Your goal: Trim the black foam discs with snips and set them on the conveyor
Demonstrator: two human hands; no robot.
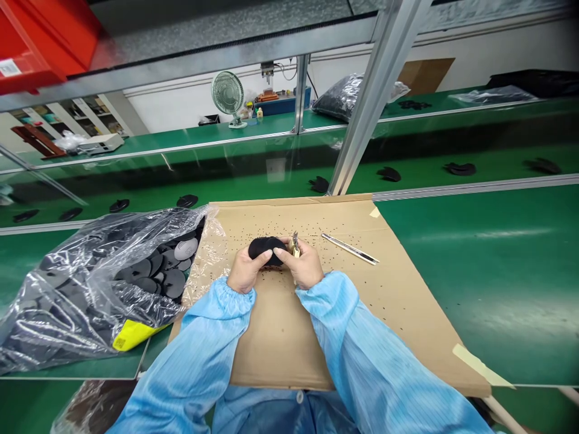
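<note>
Above the cardboard sheet [280, 337], my left hand [245, 269] grips a round black disc-shaped piece [266, 246] by its left side, thumb on its near face. My right hand [306, 265] pinches the right side of that same piece. Tucked in the right hand is a pair of nippers [295, 241] with cream handles, jaws pointing up and away. A slim utility knife [350, 249] lies on the cardboard to the right of my hands. Small dark scraps are scattered around both hands. Fingers behind the disc are hidden.
At left, a clear plastic bag [58, 301] spills black discs [174, 282] beside the cardboard. Beyond runs a green conveyor belt [253, 181] with several black pieces spaced along it. A metal post [362, 120] rises past the cardboard's far edge. A red bin [67, 36] sits overhead.
</note>
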